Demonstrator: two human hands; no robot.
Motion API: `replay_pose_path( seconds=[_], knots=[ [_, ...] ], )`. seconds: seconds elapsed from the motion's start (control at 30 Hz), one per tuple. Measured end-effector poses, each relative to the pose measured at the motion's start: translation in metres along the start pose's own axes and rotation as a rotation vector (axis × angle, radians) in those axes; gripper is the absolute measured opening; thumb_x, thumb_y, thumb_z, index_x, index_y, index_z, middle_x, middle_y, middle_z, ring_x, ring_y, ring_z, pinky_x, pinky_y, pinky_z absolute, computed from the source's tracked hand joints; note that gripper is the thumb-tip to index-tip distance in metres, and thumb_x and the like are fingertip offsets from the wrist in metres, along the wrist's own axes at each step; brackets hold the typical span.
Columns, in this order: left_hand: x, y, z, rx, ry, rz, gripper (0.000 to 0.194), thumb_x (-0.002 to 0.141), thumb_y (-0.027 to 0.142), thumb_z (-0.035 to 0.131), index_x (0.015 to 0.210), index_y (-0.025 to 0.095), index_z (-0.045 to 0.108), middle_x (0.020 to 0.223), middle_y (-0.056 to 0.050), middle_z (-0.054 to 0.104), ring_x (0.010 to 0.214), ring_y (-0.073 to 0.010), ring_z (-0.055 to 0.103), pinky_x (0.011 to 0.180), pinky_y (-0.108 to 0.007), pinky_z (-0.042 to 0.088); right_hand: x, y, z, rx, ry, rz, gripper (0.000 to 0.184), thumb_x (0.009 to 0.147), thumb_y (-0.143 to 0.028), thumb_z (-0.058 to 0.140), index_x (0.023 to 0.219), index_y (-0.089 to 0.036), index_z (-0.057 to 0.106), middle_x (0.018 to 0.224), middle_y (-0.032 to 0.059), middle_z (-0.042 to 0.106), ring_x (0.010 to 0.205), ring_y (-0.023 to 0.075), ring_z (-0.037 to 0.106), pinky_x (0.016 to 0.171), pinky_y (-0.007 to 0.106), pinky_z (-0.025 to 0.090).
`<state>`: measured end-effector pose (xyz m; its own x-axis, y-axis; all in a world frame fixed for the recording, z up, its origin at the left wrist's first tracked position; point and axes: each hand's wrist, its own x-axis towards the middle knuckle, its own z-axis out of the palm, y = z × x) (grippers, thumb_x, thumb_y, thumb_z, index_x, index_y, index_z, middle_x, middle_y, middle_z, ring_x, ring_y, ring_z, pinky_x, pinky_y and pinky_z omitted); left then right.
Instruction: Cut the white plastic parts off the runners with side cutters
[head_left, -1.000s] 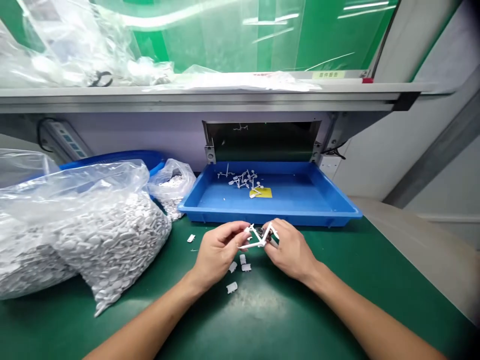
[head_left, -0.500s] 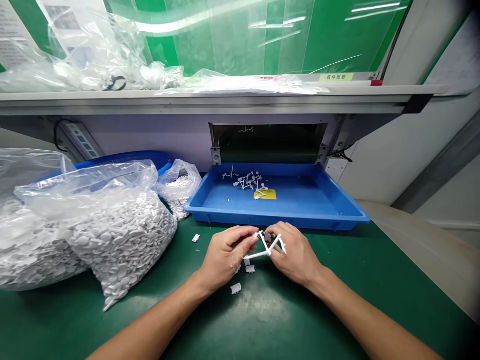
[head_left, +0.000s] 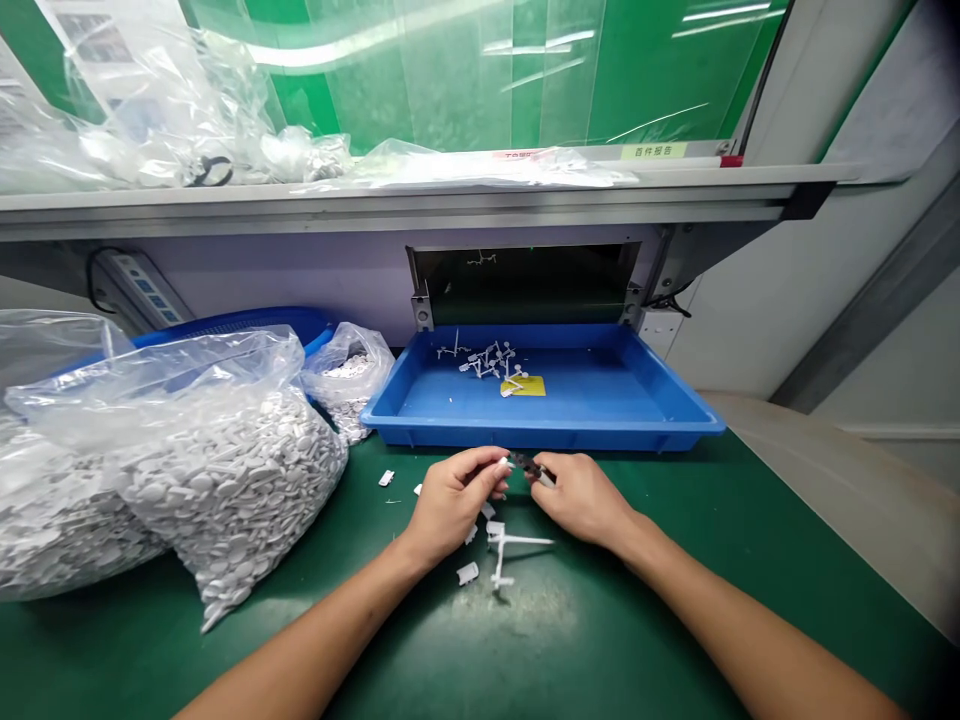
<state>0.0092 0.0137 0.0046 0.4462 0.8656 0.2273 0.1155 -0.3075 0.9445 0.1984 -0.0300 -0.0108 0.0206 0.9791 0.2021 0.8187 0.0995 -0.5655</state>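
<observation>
My left hand pinches a small white plastic part between thumb and fingertips; the fingers cover most of it. My right hand is wrapped round a pair of nippers, whose dark jaws point left and reach close to that part. Whether the jaws touch it I cannot tell. Below the hands is a branched white sprue, over the green table. Several small white clips lie around my left hand, among them a clip in front and another clip to its left.
Behind my hands stands a blue tray with several white sprues and a yellow label. Clear bags full of white parts fill the left side. A shelf edge runs across above, over a dark opening behind the tray.
The white sprue has left my hands and is now below them. My left hand keeps a small white part, and the nippers show more plainly. The view has shifted slightly.
</observation>
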Motion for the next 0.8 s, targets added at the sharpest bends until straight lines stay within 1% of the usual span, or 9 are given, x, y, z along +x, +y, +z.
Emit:
replay_pose_path(
  seconds=[0.1,0.2,0.3,0.37,0.47,0.53,0.6,0.7,0.8],
  knots=[
    [0.004,0.004,0.002,-0.040,0.021,-0.011,0.028,0.086,0.035,0.063,0.102,0.012,0.069,0.079,-0.006,0.072,0.066,-0.0164,0.067,0.064,-0.028,0.059,0.007,0.009,-0.018,0.019,0.065,0.048,0.015,0.080,-0.021,0.051,0.079,-0.020,0.066,0.066,-0.0013,0.063,0.058,0.0133,0.052,0.055,0.024,0.031],
    [0.005,0.028,-0.010,-0.067,0.100,0.113,0.028,0.084,0.034,0.065,0.100,0.012,0.069,0.082,-0.006,0.072,0.066,-0.0151,0.067,0.061,-0.025,0.058,0.006,0.008,-0.047,0.083,0.079,0.034,0.020,0.081,-0.024,0.051,0.091,-0.020,0.068,0.075,-0.0012,0.066,0.064,0.0138,0.055,0.059,0.023,0.036],
    [0.000,0.068,-0.042,-0.047,0.221,0.310,0.025,0.085,0.031,0.065,0.101,0.013,0.069,0.084,-0.004,0.070,0.071,-0.0148,0.067,0.063,-0.025,0.058,-0.005,-0.012,-0.068,0.139,-0.087,-0.048,0.022,0.081,-0.026,0.053,0.097,-0.021,0.068,0.081,-0.0015,0.066,0.069,0.0142,0.057,0.062,0.023,0.039],
    [-0.008,0.095,-0.069,-0.017,0.345,0.451,0.021,0.086,0.028,0.064,0.101,0.014,0.069,0.082,-0.001,0.069,0.069,-0.0125,0.066,0.062,-0.025,0.058,-0.019,-0.034,-0.068,0.162,-0.239,-0.131,0.023,0.081,-0.028,0.055,0.099,-0.023,0.068,0.083,-0.0013,0.066,0.072,0.0148,0.059,0.063,0.023,0.041],
    [-0.023,0.129,-0.113,0.042,0.518,0.599,0.016,0.088,0.022,0.063,0.101,0.015,0.068,0.079,0.003,0.067,0.064,-0.0082,0.062,0.060,-0.023,0.055,-0.044,-0.072,-0.048,0.178,-0.323,-0.231,0.028,0.081,-0.029,0.058,0.108,-0.026,0.067,0.090,-0.0007,0.068,0.075,0.0153,0.060,0.065,0.024,0.041],
    [-0.034,0.143,-0.140,0.085,0.578,0.643,0.015,0.088,0.021,0.063,0.102,0.014,0.067,0.080,0.004,0.068,0.064,-0.0072,0.061,0.060,-0.022,0.054,-0.058,-0.093,-0.025,0.139,-0.294,-0.271,0.034,0.082,-0.030,0.059,0.115,-0.029,0.063,0.090,0.0001,0.068,0.075,0.0162,0.060,0.066,0.025,0.041],
    [-0.042,0.152,-0.166,0.132,0.612,0.655,0.016,0.087,0.023,0.065,0.101,0.014,0.066,0.082,0.003,0.069,0.065,-0.0078,0.062,0.060,-0.023,0.054,-0.068,-0.111,-0.001,0.043,-0.251,-0.289,0.030,0.082,-0.032,0.060,0.111,-0.029,0.064,0.085,0.0011,0.067,0.075,0.0181,0.060,0.064,0.026,0.038],
    [-0.050,0.160,-0.200,0.191,0.622,0.583,0.025,0.082,0.032,0.071,0.098,0.013,0.067,0.083,-0.001,0.070,0.065,-0.0099,0.063,0.061,-0.024,0.055,-0.075,-0.128,0.029,-0.108,-0.213,-0.282,0.012,0.081,-0.030,0.058,0.091,-0.027,0.065,0.079,0.0027,0.066,0.072,0.0211,0.059,0.059,0.028,0.032],
    [-0.054,0.162,-0.227,0.174,0.546,0.408,0.038,0.075,0.040,0.076,0.097,0.011,0.068,0.083,-0.006,0.071,0.066,-0.0129,0.065,0.063,-0.026,0.055,-0.078,-0.134,0.048,-0.154,-0.209,-0.223,0.010,0.079,-0.023,0.055,0.083,-0.026,0.064,0.081,0.0039,0.067,0.074,0.0226,0.061,0.059,0.028,0.030]
  ],
)
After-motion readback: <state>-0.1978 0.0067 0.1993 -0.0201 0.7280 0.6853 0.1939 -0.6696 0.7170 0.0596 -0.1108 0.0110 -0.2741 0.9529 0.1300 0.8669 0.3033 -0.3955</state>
